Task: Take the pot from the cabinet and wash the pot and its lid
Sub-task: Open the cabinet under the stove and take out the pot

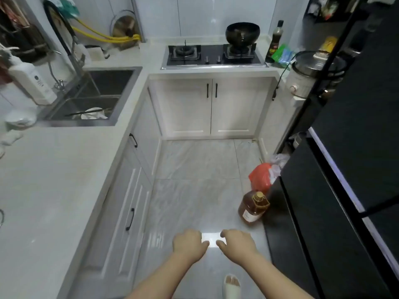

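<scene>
While a black pot [242, 33] sits on the right burner of the stove [213, 55], the cabinet [212, 106] beneath it stands with both doors closed. Nearer the camera, the left hand [189, 242] and right hand [236, 241] hover above the floor [194, 169], fingers loosely curled, holding nothing. The sink [95, 96] lies to the left.

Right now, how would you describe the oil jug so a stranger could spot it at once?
Find the black fridge along the right side. At its foot, on the grey tiled floor, stands the oil jug, just nearer than a red plastic bag. It is the only clear bottle of amber liquid with a yellow cap.
</scene>
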`<state>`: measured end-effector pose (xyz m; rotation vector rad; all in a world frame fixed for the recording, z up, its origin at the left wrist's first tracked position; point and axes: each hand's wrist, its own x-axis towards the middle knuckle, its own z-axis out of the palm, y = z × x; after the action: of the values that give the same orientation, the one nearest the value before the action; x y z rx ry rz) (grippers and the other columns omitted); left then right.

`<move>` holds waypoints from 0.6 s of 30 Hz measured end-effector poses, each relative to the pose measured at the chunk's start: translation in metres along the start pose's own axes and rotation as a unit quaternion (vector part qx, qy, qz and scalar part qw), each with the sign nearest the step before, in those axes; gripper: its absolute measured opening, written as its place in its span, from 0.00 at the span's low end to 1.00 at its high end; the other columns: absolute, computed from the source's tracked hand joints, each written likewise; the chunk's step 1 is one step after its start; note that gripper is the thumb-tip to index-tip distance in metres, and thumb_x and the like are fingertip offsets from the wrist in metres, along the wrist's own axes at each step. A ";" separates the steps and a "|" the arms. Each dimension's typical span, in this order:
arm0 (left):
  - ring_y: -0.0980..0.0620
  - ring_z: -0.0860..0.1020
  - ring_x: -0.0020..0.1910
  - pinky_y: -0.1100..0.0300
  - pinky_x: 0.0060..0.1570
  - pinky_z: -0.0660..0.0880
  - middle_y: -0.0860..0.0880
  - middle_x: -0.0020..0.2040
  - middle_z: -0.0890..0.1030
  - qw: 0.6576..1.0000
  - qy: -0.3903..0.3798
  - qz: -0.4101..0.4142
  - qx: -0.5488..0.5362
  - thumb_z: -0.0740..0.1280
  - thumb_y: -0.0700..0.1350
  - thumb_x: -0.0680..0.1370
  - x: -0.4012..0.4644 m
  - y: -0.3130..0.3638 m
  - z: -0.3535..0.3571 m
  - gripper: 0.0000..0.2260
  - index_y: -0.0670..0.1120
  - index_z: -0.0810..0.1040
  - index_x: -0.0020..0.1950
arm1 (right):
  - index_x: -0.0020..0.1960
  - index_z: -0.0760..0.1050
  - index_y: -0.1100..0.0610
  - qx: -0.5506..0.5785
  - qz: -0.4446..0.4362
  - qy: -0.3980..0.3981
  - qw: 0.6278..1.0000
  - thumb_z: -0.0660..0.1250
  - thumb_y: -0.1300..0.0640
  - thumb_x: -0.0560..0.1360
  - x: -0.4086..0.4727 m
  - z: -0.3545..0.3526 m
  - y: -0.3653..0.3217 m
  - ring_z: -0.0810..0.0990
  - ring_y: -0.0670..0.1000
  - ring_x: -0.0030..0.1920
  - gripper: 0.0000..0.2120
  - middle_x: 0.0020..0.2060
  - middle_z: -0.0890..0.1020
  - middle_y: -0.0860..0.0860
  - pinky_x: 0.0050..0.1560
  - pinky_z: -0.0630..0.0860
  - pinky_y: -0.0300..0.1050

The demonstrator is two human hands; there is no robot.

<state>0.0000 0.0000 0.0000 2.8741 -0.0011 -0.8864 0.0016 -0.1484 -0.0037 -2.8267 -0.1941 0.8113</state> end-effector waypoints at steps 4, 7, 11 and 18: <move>0.42 0.79 0.55 0.55 0.53 0.73 0.43 0.55 0.81 1.000 0.005 -0.021 -0.019 0.57 0.54 0.77 0.028 0.020 -0.016 0.18 0.41 0.77 0.54 | 0.61 0.73 0.55 -0.014 -0.013 -0.002 1.000 0.55 0.46 0.78 0.032 -0.020 0.029 0.77 0.56 0.59 0.19 0.59 0.79 0.53 0.57 0.70 0.48; 0.42 0.79 0.55 0.55 0.53 0.73 0.43 0.55 0.81 0.999 -0.002 -0.033 -0.025 0.57 0.54 0.77 0.046 0.034 -0.027 0.18 0.41 0.77 0.54 | 0.62 0.73 0.56 -0.022 -0.030 -0.013 0.999 0.55 0.47 0.78 0.056 -0.034 0.043 0.76 0.57 0.60 0.19 0.60 0.79 0.53 0.57 0.70 0.48; 0.42 0.79 0.55 0.56 0.52 0.73 0.43 0.54 0.82 0.998 0.006 -0.056 -0.040 0.57 0.53 0.77 0.072 0.040 -0.041 0.18 0.42 0.77 0.53 | 0.63 0.71 0.56 -0.028 -0.044 -0.019 0.998 0.55 0.47 0.78 0.087 -0.050 0.051 0.76 0.57 0.60 0.19 0.60 0.79 0.54 0.57 0.70 0.48; 0.44 0.79 0.53 0.57 0.49 0.73 0.45 0.53 0.82 0.997 0.015 -0.064 -0.045 0.57 0.54 0.77 0.117 0.024 -0.078 0.17 0.43 0.78 0.52 | 0.61 0.72 0.57 -0.033 -0.049 -0.023 0.998 0.55 0.47 0.77 0.141 -0.076 0.035 0.77 0.58 0.59 0.19 0.59 0.79 0.54 0.56 0.70 0.49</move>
<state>0.1413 -0.0190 0.0019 2.8288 0.2233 -0.8405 0.1631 -0.1688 -0.0200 -2.8349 -0.3687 0.8655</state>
